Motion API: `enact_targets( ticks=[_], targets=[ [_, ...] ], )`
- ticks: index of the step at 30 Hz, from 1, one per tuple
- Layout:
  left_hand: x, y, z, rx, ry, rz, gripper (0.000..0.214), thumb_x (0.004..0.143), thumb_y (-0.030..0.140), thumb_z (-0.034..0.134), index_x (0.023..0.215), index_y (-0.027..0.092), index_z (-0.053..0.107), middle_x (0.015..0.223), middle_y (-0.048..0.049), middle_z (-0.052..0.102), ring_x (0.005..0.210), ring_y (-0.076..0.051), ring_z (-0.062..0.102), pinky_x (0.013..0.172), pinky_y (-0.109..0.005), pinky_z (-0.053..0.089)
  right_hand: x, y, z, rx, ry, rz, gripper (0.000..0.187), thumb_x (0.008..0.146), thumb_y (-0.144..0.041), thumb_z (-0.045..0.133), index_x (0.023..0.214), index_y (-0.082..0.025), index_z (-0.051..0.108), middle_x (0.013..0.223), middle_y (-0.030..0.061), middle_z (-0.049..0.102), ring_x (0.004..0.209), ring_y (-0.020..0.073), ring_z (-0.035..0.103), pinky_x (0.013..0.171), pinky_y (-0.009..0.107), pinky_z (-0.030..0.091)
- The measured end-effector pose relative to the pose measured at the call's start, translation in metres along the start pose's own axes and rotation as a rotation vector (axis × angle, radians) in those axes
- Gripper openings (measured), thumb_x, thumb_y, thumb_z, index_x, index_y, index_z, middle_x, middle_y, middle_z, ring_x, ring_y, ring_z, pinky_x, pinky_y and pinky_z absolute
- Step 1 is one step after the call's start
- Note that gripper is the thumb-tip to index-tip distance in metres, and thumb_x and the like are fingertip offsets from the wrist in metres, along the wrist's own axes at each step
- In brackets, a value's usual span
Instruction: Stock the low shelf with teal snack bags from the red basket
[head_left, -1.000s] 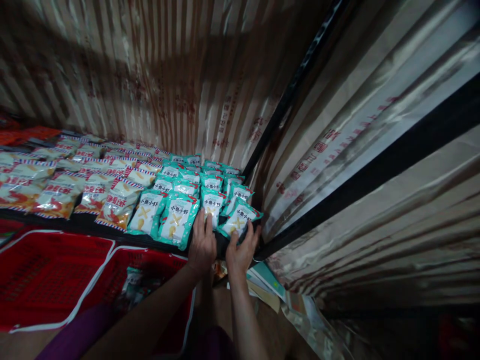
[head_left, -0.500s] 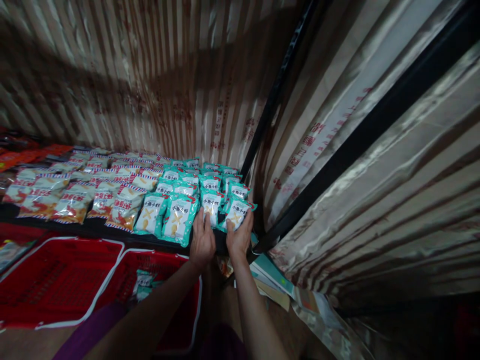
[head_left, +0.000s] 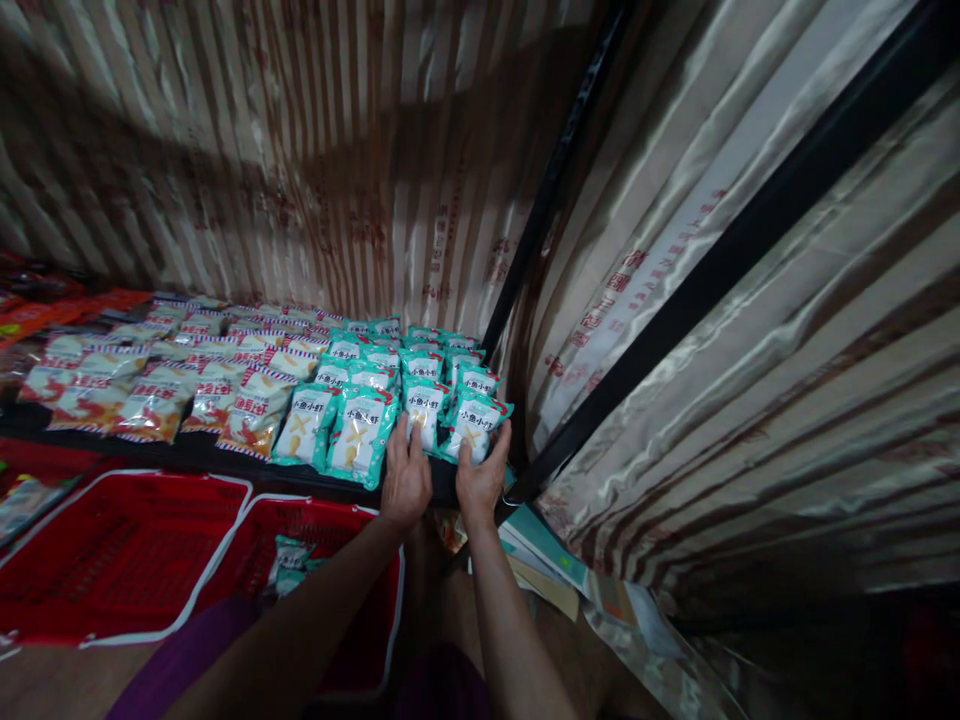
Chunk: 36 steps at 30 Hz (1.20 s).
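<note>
A shop is suggested by a black shelf, on which teal snack packets and white-and-orange snack packets are lined up in rows by kind. Red shopping baskets are set before the shelf; behind it, pleated, printed sheeting is hung.

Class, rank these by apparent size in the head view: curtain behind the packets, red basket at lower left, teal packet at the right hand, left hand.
Curtain
Red basket
Teal packet and left hand: too alike to rank
</note>
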<state>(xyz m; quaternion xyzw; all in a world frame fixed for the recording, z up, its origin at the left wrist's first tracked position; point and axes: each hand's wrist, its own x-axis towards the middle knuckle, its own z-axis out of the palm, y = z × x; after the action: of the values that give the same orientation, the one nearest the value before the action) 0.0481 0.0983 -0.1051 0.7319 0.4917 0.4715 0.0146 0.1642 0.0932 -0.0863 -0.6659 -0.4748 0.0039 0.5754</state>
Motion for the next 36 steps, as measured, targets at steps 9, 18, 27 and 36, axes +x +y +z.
enact_targets(
  ticks=[9,18,27,36],
  targets=[
    [-0.002,-0.003,0.001,-0.059,0.024,-0.013,0.048,0.087,0.005,0.030,0.134,0.008,0.038,0.145,-0.0227,0.032,0.140,-0.028,0.023,0.108,-0.053,0.035,-0.004,-0.009,-0.012,-0.050,0.045,-0.078,0.067,0.087,-0.039,0.046,0.145,-0.012,0.025,0.146,0.0201,0.036,0.135,0.0277,0.036,0.108,0.049,0.034],
    [-0.004,-0.009,0.005,-0.096,0.006,-0.043,0.048,0.090,0.010,0.031,0.138,0.013,0.037,0.143,-0.0182,0.037,0.135,-0.028,0.032,0.105,-0.052,0.039,-0.008,-0.034,-0.025,-0.120,-0.003,-0.199,0.064,0.088,-0.039,0.046,0.145,-0.016,0.026,0.143,0.0185,0.041,0.133,0.0273,0.039,0.106,0.049,0.036],
    [-0.005,-0.008,-0.001,-0.194,-0.023,-0.034,0.049,0.096,0.026,0.025,0.142,0.007,0.028,0.142,-0.0212,0.040,0.136,-0.026,0.032,0.108,-0.050,0.034,-0.017,-0.024,-0.011,0.026,-0.164,-0.077,0.071,0.083,-0.040,0.052,0.144,-0.013,0.028,0.142,0.0190,0.043,0.129,0.0263,0.045,0.104,0.045,0.040],
    [-0.005,-0.004,-0.008,-0.270,-0.025,-0.064,0.053,0.096,0.031,0.027,0.145,0.009,0.022,0.145,-0.0203,0.038,0.136,-0.024,0.034,0.109,-0.047,0.034,-0.022,-0.031,-0.004,0.084,-0.156,-0.059,0.072,0.081,-0.040,0.056,0.144,-0.017,0.029,0.134,0.0169,0.052,0.120,0.0246,0.054,0.099,0.042,0.045]
  ],
)
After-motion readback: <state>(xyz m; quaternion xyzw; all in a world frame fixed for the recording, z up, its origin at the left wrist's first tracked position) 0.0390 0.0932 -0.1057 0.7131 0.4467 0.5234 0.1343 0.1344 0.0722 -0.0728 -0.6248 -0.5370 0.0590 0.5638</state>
